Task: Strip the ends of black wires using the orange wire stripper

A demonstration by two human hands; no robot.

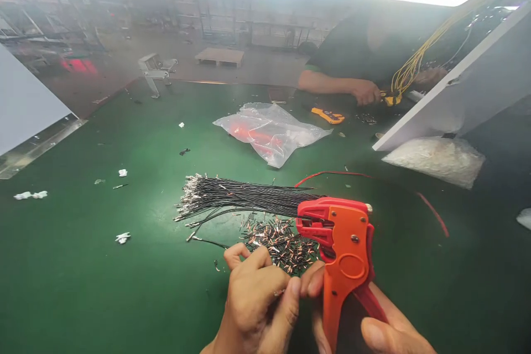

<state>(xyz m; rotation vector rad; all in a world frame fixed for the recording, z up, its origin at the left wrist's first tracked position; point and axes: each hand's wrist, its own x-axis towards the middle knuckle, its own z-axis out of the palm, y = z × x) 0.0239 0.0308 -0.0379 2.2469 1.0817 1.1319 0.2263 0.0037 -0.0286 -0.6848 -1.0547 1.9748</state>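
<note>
My right hand [375, 329] grips the handles of an orange-red wire crimping tool [342, 249], its jaws pointing left at a bundle of thin black wires [240, 199]. Closed in a pinch, my left hand [255, 301] holds a small metal piece at its thumb and fingertips, close to the tool. A heap of small copper terminals [282, 240] lies on the green table [83, 265] just beyond my left hand. The black wires have metal ends at their left tips.
A clear plastic bag [271, 131] with red contents lies further back. A red wire [344, 175] curves behind the tool. Another person's hand [367, 91] works with yellow wires [409, 69] at the far right. A white bag [435, 157] sits under a white panel [456, 97].
</note>
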